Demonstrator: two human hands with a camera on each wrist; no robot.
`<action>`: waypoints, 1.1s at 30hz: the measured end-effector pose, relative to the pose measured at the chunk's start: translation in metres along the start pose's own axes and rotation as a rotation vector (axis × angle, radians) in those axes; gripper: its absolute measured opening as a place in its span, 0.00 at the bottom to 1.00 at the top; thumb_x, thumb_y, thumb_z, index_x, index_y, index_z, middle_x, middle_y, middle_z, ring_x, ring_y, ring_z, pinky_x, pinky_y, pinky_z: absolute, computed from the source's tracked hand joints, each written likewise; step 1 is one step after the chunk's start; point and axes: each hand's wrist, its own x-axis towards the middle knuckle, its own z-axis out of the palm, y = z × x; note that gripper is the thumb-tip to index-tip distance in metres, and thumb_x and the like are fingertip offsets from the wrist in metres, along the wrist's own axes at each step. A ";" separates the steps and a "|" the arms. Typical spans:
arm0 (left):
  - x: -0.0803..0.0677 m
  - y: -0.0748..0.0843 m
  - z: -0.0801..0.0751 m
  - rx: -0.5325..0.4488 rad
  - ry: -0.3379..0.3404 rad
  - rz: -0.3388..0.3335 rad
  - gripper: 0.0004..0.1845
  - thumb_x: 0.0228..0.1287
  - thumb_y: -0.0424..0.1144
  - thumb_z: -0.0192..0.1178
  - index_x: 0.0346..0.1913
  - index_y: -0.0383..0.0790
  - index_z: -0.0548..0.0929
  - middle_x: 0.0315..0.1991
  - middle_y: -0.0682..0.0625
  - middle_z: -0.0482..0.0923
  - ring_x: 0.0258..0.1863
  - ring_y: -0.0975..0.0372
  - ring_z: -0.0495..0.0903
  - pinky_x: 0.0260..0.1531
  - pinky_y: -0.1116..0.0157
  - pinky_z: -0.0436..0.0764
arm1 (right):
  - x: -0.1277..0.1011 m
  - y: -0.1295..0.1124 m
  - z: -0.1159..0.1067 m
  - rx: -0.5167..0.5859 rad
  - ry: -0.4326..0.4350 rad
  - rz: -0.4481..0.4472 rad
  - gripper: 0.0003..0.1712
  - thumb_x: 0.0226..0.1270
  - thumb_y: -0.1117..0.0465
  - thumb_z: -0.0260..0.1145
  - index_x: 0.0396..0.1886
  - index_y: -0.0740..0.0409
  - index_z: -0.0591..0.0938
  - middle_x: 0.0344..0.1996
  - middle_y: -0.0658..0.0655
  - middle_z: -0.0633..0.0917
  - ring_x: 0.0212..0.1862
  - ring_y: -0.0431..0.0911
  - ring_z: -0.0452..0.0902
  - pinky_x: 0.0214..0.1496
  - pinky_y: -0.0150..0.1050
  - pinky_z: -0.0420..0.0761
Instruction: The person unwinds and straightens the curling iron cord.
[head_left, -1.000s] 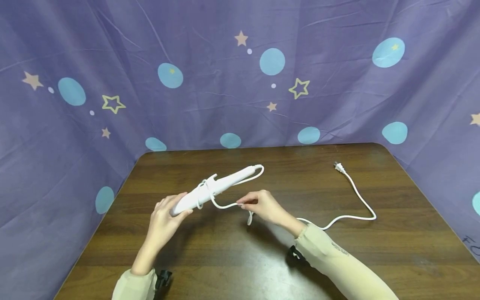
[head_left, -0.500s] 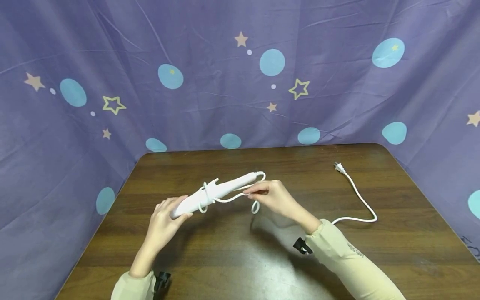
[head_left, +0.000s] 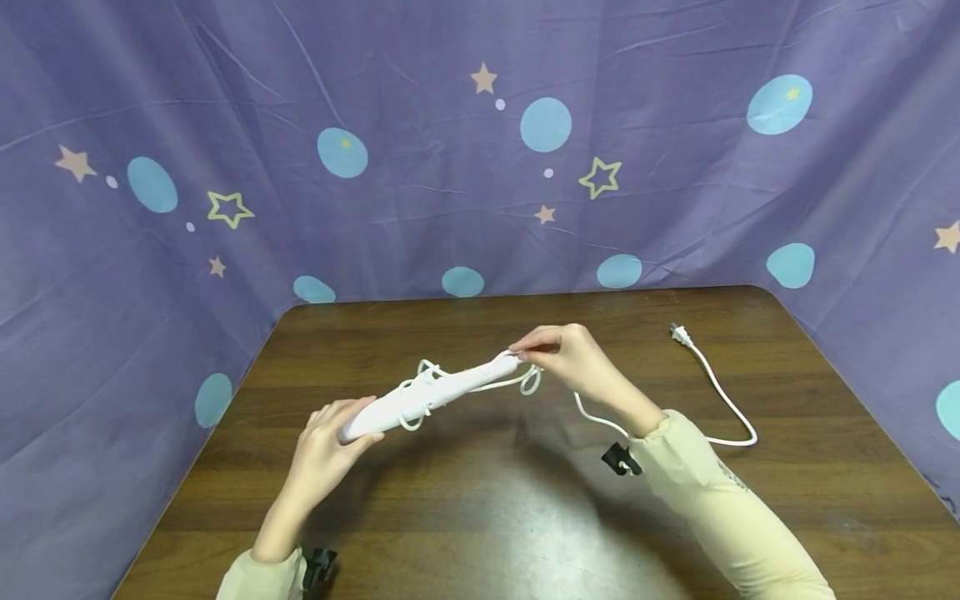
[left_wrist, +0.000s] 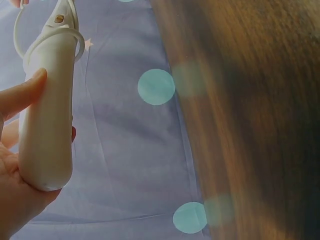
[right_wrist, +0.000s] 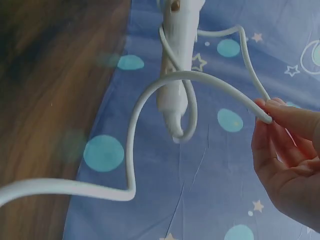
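A white hair styling iron [head_left: 390, 408] is held above the table at a slant, its narrow cord end up and to the right. My left hand [head_left: 326, 442] grips the thick rounded end, thumb along one side in the left wrist view. White cord [right_wrist: 132, 145] loops around the iron's middle and leaves its narrow tip. My right hand [head_left: 573, 362] pinches the cord between thumb and fingers near that tip in the head view. In the right wrist view, a small gold-coloured button [right_wrist: 175, 5] shows on the iron's body.
Beyond my right hand the cord trails over the brown wooden table [head_left: 480, 517] to a two-prong plug [head_left: 680, 335] at the back right. A purple curtain [head_left: 420, 217] with stars and blue dots hangs behind the table.
My right hand has moved up and to the right with the cord, from below the iron to beside its tip. The left hand stays nearly in place as the iron turns slightly.
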 end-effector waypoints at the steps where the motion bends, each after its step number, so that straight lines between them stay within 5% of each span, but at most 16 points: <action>1: -0.001 0.000 0.000 -0.002 -0.004 -0.001 0.28 0.26 0.29 0.73 0.41 0.34 0.81 0.34 0.44 0.79 0.31 0.56 0.75 0.33 0.65 0.63 | 0.001 0.001 -0.002 -0.008 -0.003 -0.001 0.08 0.51 0.72 0.65 0.32 0.62 0.84 0.30 0.55 0.85 0.33 0.41 0.78 0.36 0.31 0.76; 16: -0.004 0.007 -0.006 -0.084 -0.063 -0.011 0.28 0.28 0.30 0.72 0.43 0.35 0.80 0.36 0.47 0.79 0.35 0.57 0.75 0.41 0.66 0.64 | 0.009 0.020 -0.023 -0.008 -0.019 0.175 0.07 0.54 0.68 0.64 0.34 0.64 0.84 0.32 0.59 0.84 0.31 0.41 0.77 0.28 0.27 0.73; 23: -0.004 0.011 -0.008 -0.120 -0.076 -0.033 0.28 0.29 0.30 0.72 0.44 0.36 0.80 0.37 0.48 0.79 0.38 0.57 0.76 0.46 0.50 0.65 | 0.005 0.045 -0.016 0.034 -0.025 0.259 0.09 0.54 0.68 0.64 0.35 0.67 0.83 0.34 0.63 0.83 0.32 0.37 0.77 0.30 0.26 0.73; 28: -0.003 0.013 -0.010 -0.132 -0.068 -0.036 0.28 0.30 0.29 0.72 0.44 0.36 0.80 0.38 0.47 0.79 0.39 0.55 0.76 0.47 0.46 0.64 | 0.000 0.037 -0.010 0.048 -0.056 0.261 0.08 0.53 0.73 0.62 0.34 0.72 0.82 0.32 0.66 0.83 0.32 0.42 0.76 0.28 0.26 0.71; 33: -0.001 0.013 -0.011 -0.125 -0.048 -0.026 0.28 0.29 0.28 0.72 0.44 0.35 0.80 0.38 0.47 0.79 0.38 0.56 0.76 0.47 0.57 0.65 | -0.007 0.048 0.000 0.031 -0.111 0.249 0.08 0.54 0.72 0.62 0.33 0.72 0.82 0.30 0.65 0.83 0.31 0.41 0.76 0.29 0.27 0.72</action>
